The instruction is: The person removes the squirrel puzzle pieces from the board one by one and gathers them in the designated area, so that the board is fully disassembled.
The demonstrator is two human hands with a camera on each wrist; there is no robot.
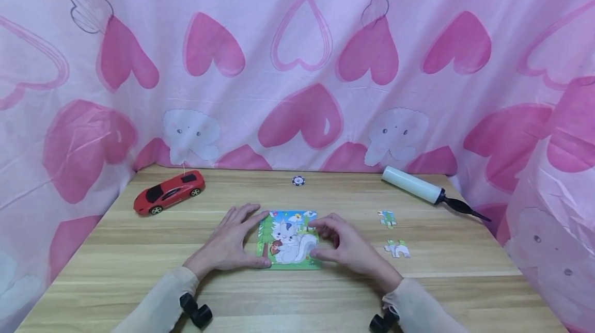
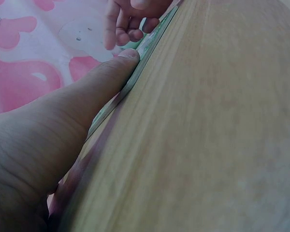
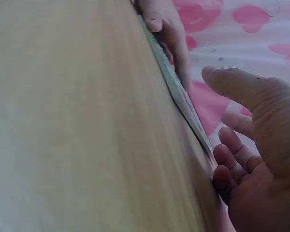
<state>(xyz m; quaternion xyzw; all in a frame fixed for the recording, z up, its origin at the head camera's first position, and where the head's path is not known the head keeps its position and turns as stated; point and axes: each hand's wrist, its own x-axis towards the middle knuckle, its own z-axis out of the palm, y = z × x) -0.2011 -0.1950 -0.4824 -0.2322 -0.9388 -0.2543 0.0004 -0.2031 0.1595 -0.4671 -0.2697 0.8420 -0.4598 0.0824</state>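
Observation:
A square jigsaw puzzle [image 1: 290, 245] with a white squirrel picture lies flat on the wooden table. My left hand [image 1: 229, 242] rests along its left side, fingers stretched toward the far corner and the thumb on the near left corner. In the left wrist view that thumb [image 2: 111, 72] presses on the puzzle's border. At the puzzle's right side is my right hand [image 1: 346, 245], its thumb apart from loosely bent fingers. The right wrist view shows nothing between that thumb [image 3: 237, 84] and the fingers. Two loose clusters of joined puzzle pieces, one farther back [image 1: 387, 218] and one nearer [image 1: 397, 249], lie to the right.
A red toy car [image 1: 169, 192] stands at the back left. Near the back edge lies a poker chip [image 1: 298, 180]. A pale hand pump [image 1: 413, 184] with a black end lies at the back right. Behind the table hangs a pink heart-patterned cloth [image 1: 297, 116].

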